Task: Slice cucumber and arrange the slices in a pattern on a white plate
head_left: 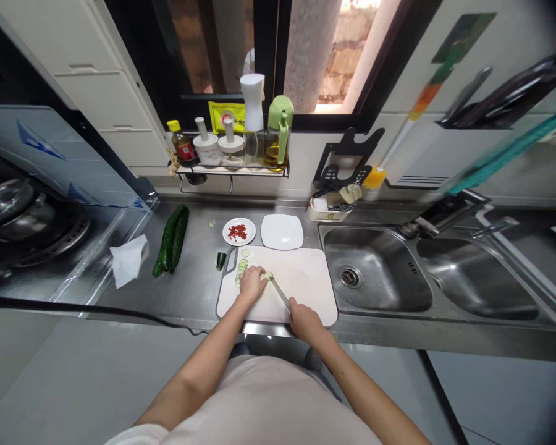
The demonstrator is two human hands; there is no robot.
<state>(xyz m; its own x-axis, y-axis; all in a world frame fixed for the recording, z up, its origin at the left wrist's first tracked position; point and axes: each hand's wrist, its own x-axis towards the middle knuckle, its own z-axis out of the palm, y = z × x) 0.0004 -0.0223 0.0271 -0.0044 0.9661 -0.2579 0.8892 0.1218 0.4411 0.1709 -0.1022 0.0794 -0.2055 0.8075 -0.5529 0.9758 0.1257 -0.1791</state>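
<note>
On a white cutting board point(301, 272) with a grey edge, my right hand point(304, 318) grips a knife point(280, 293) by its handle, the blade angled up and left. Its tip meets a pale green cucumber slice point(269, 275). My left hand point(252, 282) is closed, fingertips pinched at that slice; what lies under the palm is hidden. Several more cucumber slices point(243, 264) lie in a row along the board's left side, partly behind my left hand. A dark green cucumber end piece point(221, 260) sits on the counter just left of the board.
Behind the board stand a plate of chopped red pieces point(233, 238) and a white square plate point(282, 232). Two whole cucumbers point(172, 240) and a crumpled white tissue point(128, 259) lie at left. A double sink point(375, 272) adjoins at right; a condiment rack point(241, 170) hangs above.
</note>
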